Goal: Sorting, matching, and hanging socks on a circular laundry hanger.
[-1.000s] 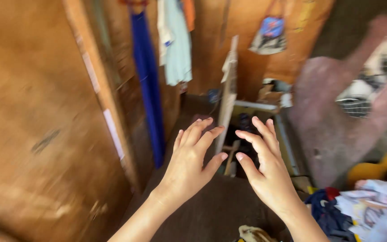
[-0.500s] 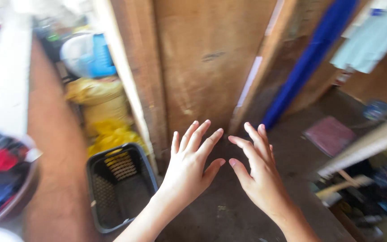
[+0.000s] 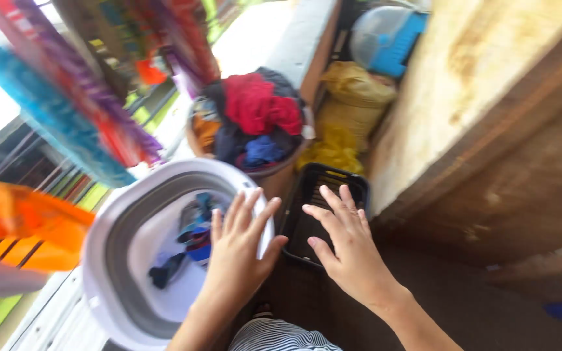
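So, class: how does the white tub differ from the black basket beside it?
The white tub is round with smooth solid walls; the black basket is rectangular with slatted sides. The white tub holds a few clothes; the black basket looks empty. The left hand hovers over the tub, the right hand over the basket.

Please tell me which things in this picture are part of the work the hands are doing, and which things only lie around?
In hand:
left hand, open over the white tub of clothes
right hand, open over the black basket

Lying about:
basin of mixed clothes
yellow sacks
blue and clear container
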